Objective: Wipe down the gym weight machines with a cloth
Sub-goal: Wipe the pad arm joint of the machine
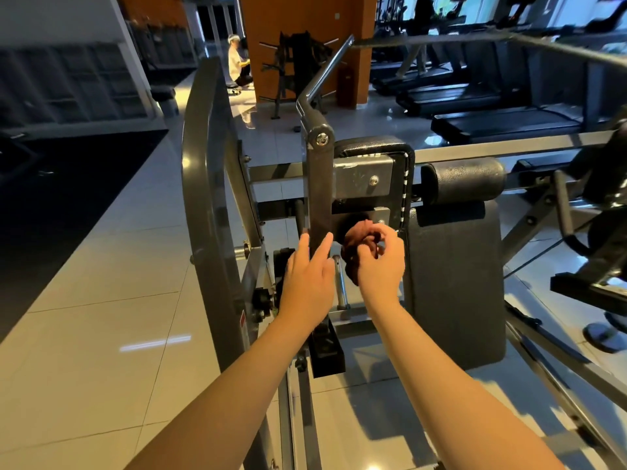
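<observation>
Glossy pale floor tiles (101, 300) spread around us, with a black mat (68, 198) along the far left and a row of treadmills (492, 120) at the upper right. Behind an orange pillar (271, 45), a person in white (237, 66) crouches in the distance.

We stand over a grey weight machine (203, 164). Its upright bar (319, 198) rises in front of us to a pivot bolt, and a bent handle (325, 69) runs up and away from there. A metal bracket (366, 178) is fixed to the right side of the bar, with a black round pad (464, 181) and a flat black back pad (454, 283) beyond it.

Our left hand (307, 283) is open, its straight fingers resting against the lower part of the upright bar, one on each side of its front face. Our right hand (381, 262) is curled around a bunched dark red cloth (359, 235). We hold the cloth against the machine just right of the bar, under the lower edge of the bracket. Both hands sit close together, the bar between them. A short chrome peg (341, 283) stands below, between our wrists.
</observation>
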A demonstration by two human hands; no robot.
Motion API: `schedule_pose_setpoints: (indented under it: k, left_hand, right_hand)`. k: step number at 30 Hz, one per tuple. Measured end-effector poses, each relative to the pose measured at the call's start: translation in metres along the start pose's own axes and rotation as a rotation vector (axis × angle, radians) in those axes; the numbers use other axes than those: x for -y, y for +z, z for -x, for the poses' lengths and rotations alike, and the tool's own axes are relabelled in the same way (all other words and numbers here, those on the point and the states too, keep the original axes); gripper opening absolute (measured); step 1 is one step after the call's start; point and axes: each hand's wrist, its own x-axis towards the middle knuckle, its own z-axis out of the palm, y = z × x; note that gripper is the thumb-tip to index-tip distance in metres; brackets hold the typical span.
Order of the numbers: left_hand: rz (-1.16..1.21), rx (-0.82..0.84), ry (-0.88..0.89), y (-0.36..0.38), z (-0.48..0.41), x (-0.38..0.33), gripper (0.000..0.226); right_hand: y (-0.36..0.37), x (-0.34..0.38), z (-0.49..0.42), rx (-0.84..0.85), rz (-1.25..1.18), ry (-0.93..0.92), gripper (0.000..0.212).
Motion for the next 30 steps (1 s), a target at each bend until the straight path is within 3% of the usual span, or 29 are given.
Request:
schedule_pose_setpoints:
  k: [3, 9, 13, 17, 23, 30]
  left_hand:
    - [-0.021, -0.045, -0.001, 0.002, -0.009, -0.002, 0.047]
    - [-0.002, -0.057, -0.002, 0.004, -0.011, 0.000, 0.045]
    - [0.024, -0.082, 0.001, 0.003, -0.009, -0.005, 0.044]
    - [0.154, -0.152, 0.001, -0.011, -0.009, -0.017, 0.044]
    - [0.160, -0.215, 0.129, -0.034, -0.021, -0.039, 0.048]
    - [0.123, -0.232, 0.145, -0.042, -0.035, -0.049, 0.049]
  right_hand:
    - [0.013, 0.011, -0.003, -0.007, 0.018, -0.050, 0.034]
    - [0.007, 0.010, -0.008, 0.171, 0.133, -0.073, 0.037]
    - [-0.006, 0.012, -0.015, 0.065, 0.033, 0.029, 0.037]
    - [0.002, 0.020, -0.001, 0.236, 0.068, 0.006, 0.036]
    - [-0.005, 0.073, -0.013, -0.032, -0.030, -0.272, 0.033]
    - [0.016, 0.088, -0.024, -0.015, 0.132, -0.303, 0.038]
